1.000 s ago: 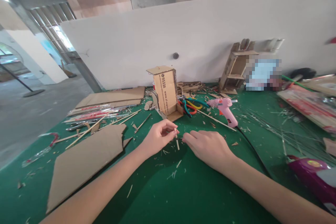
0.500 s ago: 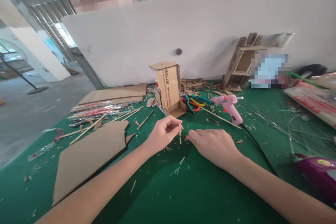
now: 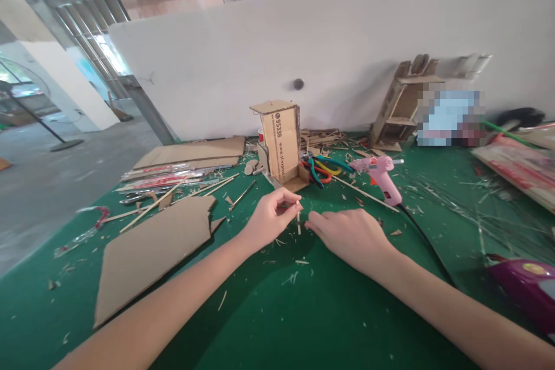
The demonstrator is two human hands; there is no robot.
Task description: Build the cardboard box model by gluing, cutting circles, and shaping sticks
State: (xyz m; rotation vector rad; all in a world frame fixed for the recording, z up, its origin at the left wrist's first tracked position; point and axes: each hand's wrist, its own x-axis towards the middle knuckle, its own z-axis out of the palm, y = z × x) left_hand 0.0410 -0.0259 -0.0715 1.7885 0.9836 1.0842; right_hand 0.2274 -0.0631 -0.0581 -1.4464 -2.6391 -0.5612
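My left hand (image 3: pixel 274 217) pinches a short, thin wooden stick (image 3: pixel 299 226) between thumb and fingertips, and the stick points down over the table. To the right of it, a small gap away, my right hand (image 3: pixel 349 231) is low with its fingers curled together. Whatever may be inside those fingers is hidden. Just beyond both hands stands an upright cardboard structure (image 3: pixel 281 144) with printed digits on its side. Pliers (image 3: pixel 321 170) with coloured handles lie against its right side.
A pink glue gun (image 3: pixel 381 176) with a black cord stands at right. A cut cardboard sheet (image 3: pixel 151 254) and wooden sticks (image 3: pixel 221 184) lie at left. A cardboard shelf (image 3: pixel 396 107) leans at the back by the white board (image 3: pixel 217 69). A purple object (image 3: pixel 524 283) is at the right edge.
The view has shifted slightly. Both hands keep nearly the same pose, and the left still pinches the stick. A small scrap in front of them now lies at a different angle.
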